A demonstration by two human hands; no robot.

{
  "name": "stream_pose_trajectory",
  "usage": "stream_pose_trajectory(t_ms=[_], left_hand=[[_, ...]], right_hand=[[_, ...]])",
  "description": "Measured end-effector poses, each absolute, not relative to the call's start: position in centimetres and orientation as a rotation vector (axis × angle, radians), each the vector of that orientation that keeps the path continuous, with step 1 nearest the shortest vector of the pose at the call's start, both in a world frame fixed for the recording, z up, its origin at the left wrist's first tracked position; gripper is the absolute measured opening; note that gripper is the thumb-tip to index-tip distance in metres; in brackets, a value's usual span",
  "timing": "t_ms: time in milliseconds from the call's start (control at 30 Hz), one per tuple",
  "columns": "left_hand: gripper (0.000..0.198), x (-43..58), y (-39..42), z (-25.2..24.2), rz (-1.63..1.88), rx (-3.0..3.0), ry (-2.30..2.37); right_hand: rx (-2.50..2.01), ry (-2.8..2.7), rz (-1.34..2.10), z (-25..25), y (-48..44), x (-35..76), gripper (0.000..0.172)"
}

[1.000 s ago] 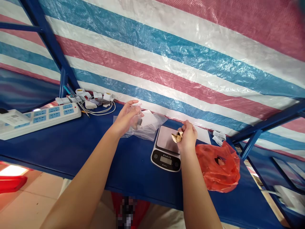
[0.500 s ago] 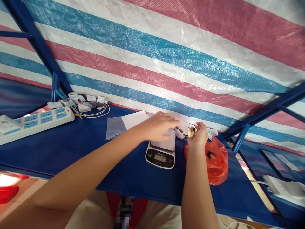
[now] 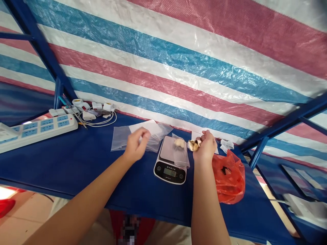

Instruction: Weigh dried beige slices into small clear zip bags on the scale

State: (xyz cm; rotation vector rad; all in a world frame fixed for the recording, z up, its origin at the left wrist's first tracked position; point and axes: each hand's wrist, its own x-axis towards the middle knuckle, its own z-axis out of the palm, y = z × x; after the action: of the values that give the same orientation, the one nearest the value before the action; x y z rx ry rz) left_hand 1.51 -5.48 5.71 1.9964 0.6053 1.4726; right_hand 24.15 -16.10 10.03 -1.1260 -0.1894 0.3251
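Note:
My left hand (image 3: pixel 138 144) is left of the scale, above the clear plastic bags (image 3: pixel 119 137), with its fingers curled toward the thumb. A small whitish spot shows between them, too small to make out. The kitchen scale (image 3: pixel 170 173) has a lit display. On its right side lies a small clear plastic bag (image 3: pixel 181 158) with a pale, cream-coloured piece (image 3: pixel 179 143) in or on it; I cannot tell which. Just right of the scale, my right hand (image 3: pixel 207 144) is closed around curled, dried-looking cream-and-brown pieces (image 3: pixel 194 145).
A red plastic bag (image 3: pixel 230 180) sits right of my right forearm. White paper (image 3: pixel 146 126) lies among the clear bags. Crumpled white packets (image 3: pixel 227 145) are at the back right. A power strip (image 3: pixel 43 129) and white chargers with cables (image 3: pixel 97 108) occupy the left.
My left hand has moved left and down from above the scale. The small bag with the pale piece is now uncovered on the scale. My right hand has shifted slightly left.

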Motion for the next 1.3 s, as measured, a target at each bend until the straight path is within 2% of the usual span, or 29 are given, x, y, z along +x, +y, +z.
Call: stream_pose_trajectory(t_ms=[67, 200, 367, 567, 833, 1000, 1200, 1300], left_hand=[[0.017, 2.2, -7.2, 5.3, 1.213, 2.058, 0.399], [0.049, 3.8, -10.6, 5.6, 0.962, 1.966, 0.268], [0.032, 4.4, -11.3, 5.9, 1.008, 1.895, 0.408], [0.037, 3.7, -9.6, 5.9, 1.010, 1.534, 0.401], [0.041, 3.1, -8.0, 6.1, 1.050, 1.442, 0.356], [0.044, 3.1, -7.9, 6.3, 0.994, 1.377, 0.397], [0.044, 3.2, -7.8, 6.1, 0.928, 1.370, 0.398], [0.044, 3.2, -7.8, 5.9, 0.896, 1.379, 0.380]], right_hand=[[-1.129, -0.239, 0.279, 10.4, -15.9, 21.8, 0.024], [-1.196, -0.434, 0.165, 10.4, -15.7, 17.6, 0.029], [-1.237, -0.633, 0.255, 9.9, -15.7, 15.8, 0.031], [-1.307, -1.109, 0.615, 10.2, -16.4, 17.4, 0.026], [-1.141, -1.228, 1.041, 10.9, -17.0, 17.3, 0.023], [-1.294, -1.176, 0.821, 10.3, -16.7, 18.0, 0.018], [-1.236, -0.909, 0.888, 9.8, -16.0, 17.5, 0.026], [-1.264, -0.953, 0.923, 10.3, -16.3, 17.1, 0.030]])
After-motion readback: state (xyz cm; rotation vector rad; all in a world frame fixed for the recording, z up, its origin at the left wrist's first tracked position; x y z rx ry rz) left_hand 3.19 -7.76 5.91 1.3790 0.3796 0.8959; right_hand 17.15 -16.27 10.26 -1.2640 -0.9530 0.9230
